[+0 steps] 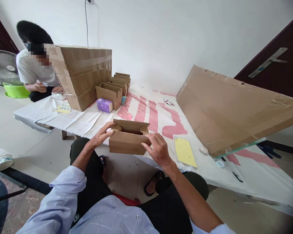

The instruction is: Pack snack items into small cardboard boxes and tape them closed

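A small brown cardboard box [127, 143] with its top flap raised is between my hands at the near edge of the cloth-covered table. My left hand [103, 134] grips its left end, fingers at the upper rim and thumb near the corner. At the right end, my right hand [158, 148] holds the front corner, with thumb on the front face and fingers over the rim. The inside of the box is mostly in shadow. To the right of my right hand lies a yellow sheet [185, 152] with small marks on it.
Stacked cartons [81, 76] stand at the left, beside a row of open small boxes [109, 94] and a purple tissue pack [104, 105]. A large cardboard sheet [236, 110] leans at right, near a dark-handled tool [235, 174]. Another person [36, 65] sits beyond the cartons.
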A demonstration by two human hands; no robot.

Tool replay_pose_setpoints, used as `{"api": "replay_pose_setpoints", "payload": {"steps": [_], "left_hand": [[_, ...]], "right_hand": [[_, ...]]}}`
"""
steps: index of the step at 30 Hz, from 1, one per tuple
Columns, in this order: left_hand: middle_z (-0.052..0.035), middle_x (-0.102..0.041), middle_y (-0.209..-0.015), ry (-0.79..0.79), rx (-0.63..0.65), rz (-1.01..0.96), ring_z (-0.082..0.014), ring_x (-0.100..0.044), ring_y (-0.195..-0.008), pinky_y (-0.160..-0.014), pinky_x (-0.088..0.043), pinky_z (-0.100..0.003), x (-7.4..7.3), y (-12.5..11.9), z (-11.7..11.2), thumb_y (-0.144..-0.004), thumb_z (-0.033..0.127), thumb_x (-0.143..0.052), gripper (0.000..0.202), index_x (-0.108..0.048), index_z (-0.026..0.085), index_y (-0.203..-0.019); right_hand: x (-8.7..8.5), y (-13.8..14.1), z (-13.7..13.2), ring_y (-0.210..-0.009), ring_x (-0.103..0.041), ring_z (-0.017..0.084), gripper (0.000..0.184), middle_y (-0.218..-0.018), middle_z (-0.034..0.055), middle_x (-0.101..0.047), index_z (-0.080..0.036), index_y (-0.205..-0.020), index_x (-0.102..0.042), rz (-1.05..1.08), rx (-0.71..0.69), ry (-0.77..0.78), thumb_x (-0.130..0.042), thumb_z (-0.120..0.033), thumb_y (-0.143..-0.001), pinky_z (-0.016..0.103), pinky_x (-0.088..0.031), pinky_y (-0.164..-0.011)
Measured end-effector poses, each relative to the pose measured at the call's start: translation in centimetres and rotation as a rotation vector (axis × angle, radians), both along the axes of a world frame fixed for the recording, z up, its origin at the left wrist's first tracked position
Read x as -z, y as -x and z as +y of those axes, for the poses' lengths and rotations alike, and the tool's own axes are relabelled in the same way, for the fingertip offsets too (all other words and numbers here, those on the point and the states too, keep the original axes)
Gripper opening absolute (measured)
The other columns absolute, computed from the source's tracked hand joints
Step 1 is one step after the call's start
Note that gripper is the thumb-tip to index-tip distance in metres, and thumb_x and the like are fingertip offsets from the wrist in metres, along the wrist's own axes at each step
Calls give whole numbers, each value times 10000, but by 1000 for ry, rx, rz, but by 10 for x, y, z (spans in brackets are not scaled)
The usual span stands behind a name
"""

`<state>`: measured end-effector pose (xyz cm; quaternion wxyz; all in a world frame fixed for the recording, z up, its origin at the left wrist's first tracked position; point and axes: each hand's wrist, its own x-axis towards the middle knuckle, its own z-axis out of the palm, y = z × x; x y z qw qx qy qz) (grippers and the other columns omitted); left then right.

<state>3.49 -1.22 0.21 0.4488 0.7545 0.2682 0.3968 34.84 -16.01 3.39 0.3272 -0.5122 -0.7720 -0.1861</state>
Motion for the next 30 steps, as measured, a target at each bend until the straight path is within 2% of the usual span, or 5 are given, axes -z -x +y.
{"api": "replay_pose_setpoints", "payload": {"steps": [5, 8, 14, 22, 30], "left_hand": [[-162, -608, -1541, 26, -19, 65, -402, -552, -1459, -1148, -537, -530, -4, -2, 4, -1004, 749, -522, 711, -664, 204, -1439], [-150, -596, -1553, 37, -42, 153, -414, -568, -1433, -1039, -593, -491, -8, -5, 4, -879, 719, -732, 788, -623, 231, -1488], [-175, -597, -1506, -18, -98, 209, -406, -588, -1408, -1174, -517, -553, -13, -16, -1, -628, 596, -978, 1044, -556, 195, -1494], [-160, -614, -1439, -34, -178, 274, -409, -616, -1363, -1196, -502, -570, -16, -26, -2, -573, 452, -972, 981, -566, 180, -1423], [-173, -650, -1454, -44, -204, 212, -420, -629, -1379, -1191, -493, -583, -15, -26, -12, -745, 464, -856, 825, -555, 188, -1461]], "right_hand": [[5, 12, -29, -896, -659, 231, 219, -998, 76, -739, -234, -1064, -650, -138, -98, -186, -636, -29, -990, 374, -549, -812], [7, 18, -36, -892, -651, 231, 237, -990, 76, -738, -240, -1021, -630, -148, -128, -142, -612, -8, -976, 370, -546, -809], [-9, 22, -32, -1017, -674, 283, 104, -1154, 124, -765, -241, -1000, -641, -63, -181, 107, -732, -289, -1013, 421, -561, -882], [-29, 38, -11, -1193, -661, 338, 438, -1180, 148, -753, -191, -1268, -683, -288, -131, 458, -789, -510, -987, 465, -510, -1007], [-48, 33, -22, -1209, -611, 358, 479, -1236, 158, -768, -197, -1217, -742, -351, -24, 372, -711, -626, -1008, 495, -426, -1013]]}}
